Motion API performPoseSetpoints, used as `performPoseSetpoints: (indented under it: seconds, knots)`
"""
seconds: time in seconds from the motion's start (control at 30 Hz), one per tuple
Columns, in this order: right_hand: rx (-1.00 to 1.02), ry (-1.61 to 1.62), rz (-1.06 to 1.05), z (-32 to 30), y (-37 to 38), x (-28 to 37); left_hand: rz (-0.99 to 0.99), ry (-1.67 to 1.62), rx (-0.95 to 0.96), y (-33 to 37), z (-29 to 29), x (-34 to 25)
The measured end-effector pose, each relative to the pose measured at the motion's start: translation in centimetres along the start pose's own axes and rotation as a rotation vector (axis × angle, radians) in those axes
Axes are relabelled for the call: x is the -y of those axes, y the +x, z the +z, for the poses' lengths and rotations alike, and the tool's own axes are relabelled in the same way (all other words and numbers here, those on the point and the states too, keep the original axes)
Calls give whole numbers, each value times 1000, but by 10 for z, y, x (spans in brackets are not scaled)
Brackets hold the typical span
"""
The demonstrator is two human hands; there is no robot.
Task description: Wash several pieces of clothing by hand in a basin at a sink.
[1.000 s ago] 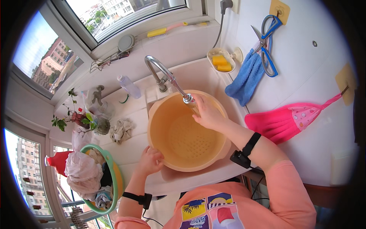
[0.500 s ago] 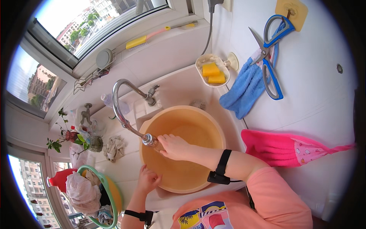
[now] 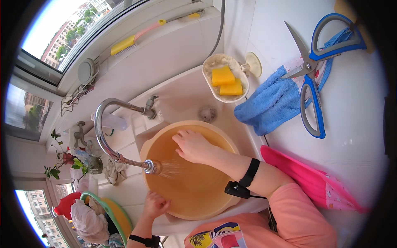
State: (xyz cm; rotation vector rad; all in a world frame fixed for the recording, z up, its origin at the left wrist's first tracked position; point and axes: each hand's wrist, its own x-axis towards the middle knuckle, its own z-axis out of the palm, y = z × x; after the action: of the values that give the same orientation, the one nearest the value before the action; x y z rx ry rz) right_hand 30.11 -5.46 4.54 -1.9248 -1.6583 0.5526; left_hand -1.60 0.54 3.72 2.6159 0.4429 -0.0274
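A wide yellow-orange basin [image 3: 194, 182] sits in the white sink. Over its left rim reaches the curved chrome tap [image 3: 99, 124], whose spray head sends a fan of water [image 3: 171, 167] into the basin. My right hand [image 3: 193, 145] hovers above the basin's far part, just right of the spray. Its fingers are loosely bent and apart, holding nothing, and do not touch the tap. Beside the basin's near left rim is my left hand [image 3: 156, 204], its fingers curled in and no object showing in them.
Two yellow sponges [image 3: 223, 76] lie in a white soap dish [image 3: 225, 94] on the wall. Blue-handled scissors [image 3: 307, 68], a blue towel [image 3: 269, 101] and a pink towel [image 3: 293, 177] hang on the right. A laundry-filled bucket [image 3: 120, 215] stands left. A yellow brush [image 3: 124, 43] rests on the ledge.
My right hand has left the spray head and moved away from it, to the right and farther over the basin. Water now visibly sprays. The view has shifted slightly.
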Motion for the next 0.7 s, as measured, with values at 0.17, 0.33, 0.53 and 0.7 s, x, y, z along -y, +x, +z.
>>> performPoseSetpoints:
  seconds: [0.17, 0.33, 0.53, 0.7]
  knots:
    - [-39, -15, -23, 10, 3, 4, -22, 122, -174, 26, -16, -1]
    - [172, 73, -41, 8, 2, 15, -210, 296, -219, 46, -8, 9]
    - [118, 105, -109, 20, 5, 33, -329, 156, -162, 49, 5, 24]
    - [156, -3, -123, 35, 14, 37, -340, 100, -259, 44, 16, 37]
